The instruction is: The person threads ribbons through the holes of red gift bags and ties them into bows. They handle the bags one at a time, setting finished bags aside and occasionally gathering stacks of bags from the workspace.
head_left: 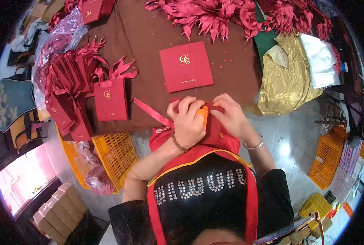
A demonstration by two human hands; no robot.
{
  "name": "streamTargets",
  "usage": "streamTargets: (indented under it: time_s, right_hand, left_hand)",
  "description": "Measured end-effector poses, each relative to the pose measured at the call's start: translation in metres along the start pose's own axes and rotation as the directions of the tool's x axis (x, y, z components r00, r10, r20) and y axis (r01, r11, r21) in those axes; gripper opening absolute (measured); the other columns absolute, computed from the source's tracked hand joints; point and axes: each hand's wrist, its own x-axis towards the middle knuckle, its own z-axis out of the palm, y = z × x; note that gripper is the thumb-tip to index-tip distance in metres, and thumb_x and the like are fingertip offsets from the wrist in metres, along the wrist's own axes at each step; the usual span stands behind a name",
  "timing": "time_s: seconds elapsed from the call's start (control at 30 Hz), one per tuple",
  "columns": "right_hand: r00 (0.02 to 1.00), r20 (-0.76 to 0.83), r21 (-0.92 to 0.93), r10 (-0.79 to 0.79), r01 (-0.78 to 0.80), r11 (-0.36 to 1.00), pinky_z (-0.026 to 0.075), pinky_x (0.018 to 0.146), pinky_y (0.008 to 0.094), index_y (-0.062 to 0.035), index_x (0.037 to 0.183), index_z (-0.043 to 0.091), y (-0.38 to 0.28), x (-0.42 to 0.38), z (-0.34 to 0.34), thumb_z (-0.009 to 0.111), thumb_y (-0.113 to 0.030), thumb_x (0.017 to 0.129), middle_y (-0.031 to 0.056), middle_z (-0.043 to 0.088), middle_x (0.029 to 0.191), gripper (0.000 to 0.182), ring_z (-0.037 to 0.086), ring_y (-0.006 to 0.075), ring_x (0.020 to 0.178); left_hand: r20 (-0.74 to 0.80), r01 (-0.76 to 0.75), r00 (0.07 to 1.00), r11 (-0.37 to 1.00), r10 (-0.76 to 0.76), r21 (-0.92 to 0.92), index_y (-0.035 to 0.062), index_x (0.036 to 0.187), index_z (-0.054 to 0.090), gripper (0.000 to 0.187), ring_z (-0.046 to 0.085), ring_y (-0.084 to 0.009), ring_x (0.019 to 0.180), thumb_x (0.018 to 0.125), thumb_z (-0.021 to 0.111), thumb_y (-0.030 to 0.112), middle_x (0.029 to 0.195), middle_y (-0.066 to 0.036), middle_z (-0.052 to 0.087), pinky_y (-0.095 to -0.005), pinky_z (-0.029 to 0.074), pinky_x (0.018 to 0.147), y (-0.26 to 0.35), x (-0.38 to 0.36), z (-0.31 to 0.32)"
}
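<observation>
My left hand (pixel 189 122) is closed around an orange tool (pixel 203 115) at the table's front edge, in front of my red apron (pixel 227 139). A pink-red ribbon (pixel 153 113) trails from it to the left. Close on the right, my right hand (pixel 231 116) pinches a dark red strip (pixel 216 108) beside the tool. What lies under my fingers is partly hidden. Just beyond both hands a flat red bag (pixel 186 67) with gold letters lies on the brown cloth.
Red bags with ribbons (pixel 110 99) are stacked at the left. Bundled ribbons (pixel 214 16) lie along the far edge. A gold plastic bag (pixel 286 81) and white bags (pixel 318 61) are at the right. Orange crates (pixel 116 155) stand below the table's left side.
</observation>
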Motion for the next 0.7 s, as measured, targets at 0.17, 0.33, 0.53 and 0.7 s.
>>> streamTargets:
  time_s: [0.17, 0.33, 0.53, 0.7]
  right_hand:
    - [0.998, -0.057, -0.031, -0.029, 0.028, 0.999, 0.043, 0.073, 0.0318, 0.0036, 0.087, 0.053, -0.004, -0.001, 0.003, 0.057, -0.003, 0.078, 0.0141, 0.052, 0.094, 0.012, 0.052, 0.0283, 0.087]
    - [0.998, -0.051, -0.035, -0.035, 0.033, 0.999, 0.044, 0.072, 0.0320, 0.0039, 0.090, 0.054, -0.003, -0.002, 0.002, 0.058, -0.004, 0.078, 0.0140, 0.052, 0.095, 0.015, 0.053, 0.0278, 0.088]
    - [1.000, -0.023, 0.001, 0.003, -0.003, 1.000, 0.045, 0.067, 0.0302, 0.0035, 0.092, 0.056, -0.005, -0.005, -0.003, 0.059, -0.007, 0.079, 0.0130, 0.052, 0.099, 0.017, 0.055, 0.0251, 0.085]
    - [1.000, 0.002, 0.017, -0.013, 0.013, 1.000, 0.045, 0.067, 0.0290, 0.0032, 0.092, 0.056, -0.005, -0.007, 0.000, 0.060, -0.006, 0.080, 0.0120, 0.052, 0.101, 0.016, 0.055, 0.0234, 0.084]
  left_hand:
    - [-0.008, -0.041, 0.999, 0.998, 0.041, 0.048, 0.0033, 0.073, 0.056, 0.013, 0.050, -0.0260, 0.099, 0.062, 0.062, 0.009, 0.100, -0.005, 0.059, -0.0473, 0.031, 0.083, 0.006, 0.004, 0.000]
    - [-0.040, -0.028, 0.999, 0.999, 0.029, 0.031, 0.0040, 0.069, 0.055, 0.012, 0.050, -0.0266, 0.099, 0.061, 0.063, 0.008, 0.101, -0.006, 0.057, -0.0482, 0.032, 0.082, 0.002, 0.004, 0.004]
    - [0.094, 0.018, 0.995, 0.997, -0.011, -0.070, 0.0092, 0.087, 0.063, 0.024, 0.050, -0.0227, 0.101, 0.064, 0.070, 0.014, 0.104, -0.003, 0.057, -0.0407, 0.030, 0.086, -0.010, 0.001, -0.006]
    - [0.237, 0.193, 0.962, 0.948, -0.132, -0.253, 0.0117, 0.097, 0.062, 0.029, 0.053, -0.0182, 0.093, 0.070, 0.071, 0.015, 0.097, -0.001, 0.060, -0.0365, 0.029, 0.085, -0.022, 0.017, -0.017]
